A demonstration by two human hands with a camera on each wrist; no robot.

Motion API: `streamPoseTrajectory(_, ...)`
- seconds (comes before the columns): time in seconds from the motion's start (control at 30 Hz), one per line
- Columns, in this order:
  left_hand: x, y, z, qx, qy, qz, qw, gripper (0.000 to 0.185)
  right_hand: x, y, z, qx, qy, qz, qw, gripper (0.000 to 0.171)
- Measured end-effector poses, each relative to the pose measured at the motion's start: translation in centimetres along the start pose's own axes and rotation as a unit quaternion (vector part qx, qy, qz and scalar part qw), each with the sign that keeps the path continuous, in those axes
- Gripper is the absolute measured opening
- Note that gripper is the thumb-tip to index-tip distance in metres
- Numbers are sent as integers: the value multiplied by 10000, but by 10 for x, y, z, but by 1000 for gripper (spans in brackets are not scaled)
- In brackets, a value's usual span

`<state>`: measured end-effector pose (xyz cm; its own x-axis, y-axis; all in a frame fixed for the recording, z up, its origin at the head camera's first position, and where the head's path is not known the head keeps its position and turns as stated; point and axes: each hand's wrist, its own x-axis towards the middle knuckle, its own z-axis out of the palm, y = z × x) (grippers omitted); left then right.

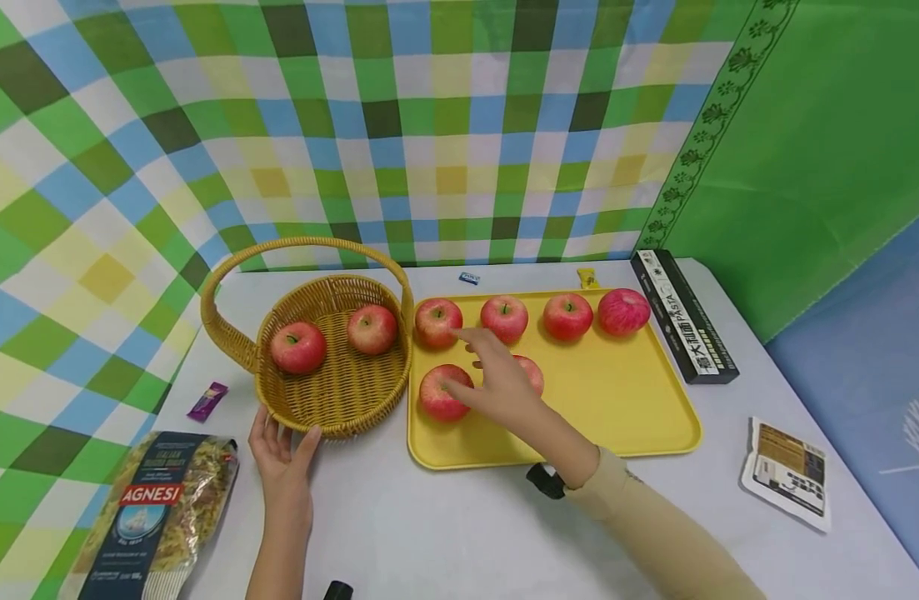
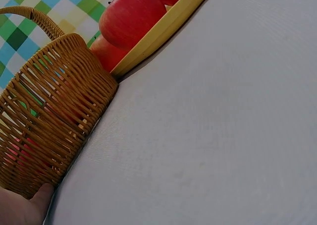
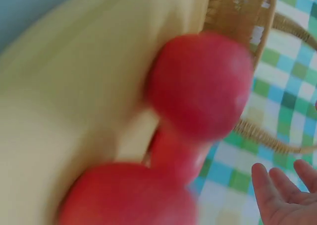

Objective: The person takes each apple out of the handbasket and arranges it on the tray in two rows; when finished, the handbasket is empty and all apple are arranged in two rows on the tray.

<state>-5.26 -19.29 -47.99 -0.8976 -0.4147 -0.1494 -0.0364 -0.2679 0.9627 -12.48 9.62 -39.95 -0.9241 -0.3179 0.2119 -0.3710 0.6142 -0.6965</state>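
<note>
The right hand (image 1: 496, 385), fingers spread and holding nothing, hovers right over the round red apples (image 1: 439, 322) on the flat yellow plastic tray (image 1: 616, 400) mid-frame; the left hand (image 1: 282, 454) rests open against the woven wicker basket (image 1: 332, 400), lower left.

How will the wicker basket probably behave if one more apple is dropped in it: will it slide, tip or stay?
The wicker basket will probably stay: the left hand touches its near wall, and it sits wide and low on the table. The two apples inside add weight. Its woven wall looks stiff, though an unsteadied basket might slide on the smooth surface.
</note>
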Motion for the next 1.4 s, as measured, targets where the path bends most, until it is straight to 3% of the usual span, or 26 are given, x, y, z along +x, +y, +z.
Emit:
streamPoseTrajectory(0.27,0,-2,0,1,-13,-23,10000,86,32,-31,37,-70,-657,-195,9976,77)
streamPoseTrajectory(0.37,0,-1,1,35,-20,-34,10000,86,45,-37,49,-170,-727,-231,9969,78)
streamPoseTrajectory(0.73,1,0,0,124,24,-97,9999,86,85,-50,81,-165,-427,51,9989,80)
streamPoseTrajectory(1.23,1,1,-1,82,-14,-40,10000,86,108,-48,112,-1062,-237,425,9932,83)
streamPoseTrajectory(1.4,0,2,-1,149,15,-25,9999,84,116,-49,115,-1101,-160,471,9927,81)
